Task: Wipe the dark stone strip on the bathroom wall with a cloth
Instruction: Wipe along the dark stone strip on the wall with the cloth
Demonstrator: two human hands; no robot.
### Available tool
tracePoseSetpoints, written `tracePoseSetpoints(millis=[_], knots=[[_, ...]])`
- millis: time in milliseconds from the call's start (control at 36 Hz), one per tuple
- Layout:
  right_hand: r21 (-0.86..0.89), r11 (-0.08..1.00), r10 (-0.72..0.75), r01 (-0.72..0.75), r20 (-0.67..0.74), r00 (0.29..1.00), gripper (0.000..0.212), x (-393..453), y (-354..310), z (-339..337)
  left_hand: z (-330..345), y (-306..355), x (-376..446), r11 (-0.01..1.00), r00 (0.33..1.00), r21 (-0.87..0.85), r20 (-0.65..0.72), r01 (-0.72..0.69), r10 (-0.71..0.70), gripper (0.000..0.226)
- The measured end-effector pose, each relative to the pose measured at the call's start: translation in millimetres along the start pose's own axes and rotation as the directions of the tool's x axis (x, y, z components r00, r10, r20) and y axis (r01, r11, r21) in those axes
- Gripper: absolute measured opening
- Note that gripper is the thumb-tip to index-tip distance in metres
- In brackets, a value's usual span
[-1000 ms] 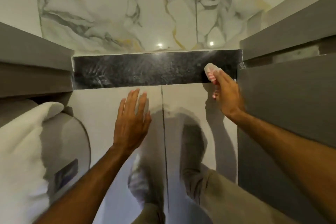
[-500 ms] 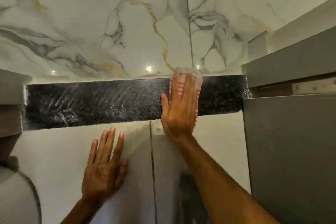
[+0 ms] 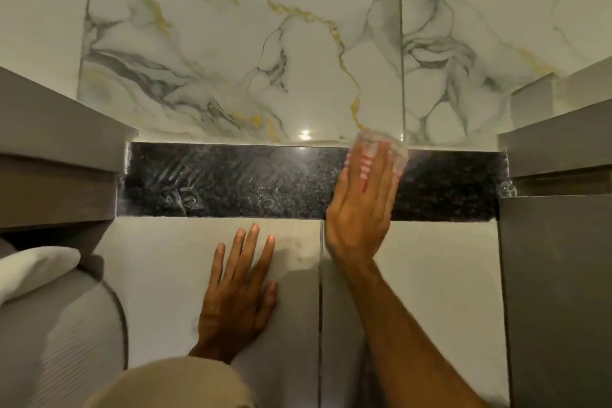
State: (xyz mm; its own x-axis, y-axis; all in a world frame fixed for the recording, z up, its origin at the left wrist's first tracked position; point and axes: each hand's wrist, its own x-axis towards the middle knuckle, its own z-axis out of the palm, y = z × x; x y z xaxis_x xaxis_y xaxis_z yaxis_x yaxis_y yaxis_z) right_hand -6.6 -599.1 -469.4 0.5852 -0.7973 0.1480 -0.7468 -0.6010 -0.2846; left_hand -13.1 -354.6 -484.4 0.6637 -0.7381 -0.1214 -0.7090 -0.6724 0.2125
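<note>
A dark speckled stone strip runs across the wall between pale tiles, with wet streaks on its left half. My right hand lies flat on the strip right of its middle, pressing a white cloth with red stripes against the stone. Only the cloth's top edge and some stripes show past my fingers. My left hand rests flat on the pale tile below the strip, fingers spread, holding nothing.
Marble-patterned tiles cover the wall above the strip. Grey panels close in on the right and a grey ledge on the left. A white towel lies over a rounded grey fixture at lower left.
My right hand slid the cloth left from the strip's right end a second ago, then stayed near the middle-right. My left hand kept its place on the tile while the view shifted.
</note>
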Motion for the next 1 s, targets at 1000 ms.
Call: tracePoseSetpoints(millis=[1000], knots=[[0.177, 0.794, -0.605, 0.582, 0.317, 0.730, 0.069, -59.3, -97.6, 22.9, -2.4, -33.2, -24.3, 0.864, 0.857, -0.018, -0.123, 0.503, -0.501, 0.071]])
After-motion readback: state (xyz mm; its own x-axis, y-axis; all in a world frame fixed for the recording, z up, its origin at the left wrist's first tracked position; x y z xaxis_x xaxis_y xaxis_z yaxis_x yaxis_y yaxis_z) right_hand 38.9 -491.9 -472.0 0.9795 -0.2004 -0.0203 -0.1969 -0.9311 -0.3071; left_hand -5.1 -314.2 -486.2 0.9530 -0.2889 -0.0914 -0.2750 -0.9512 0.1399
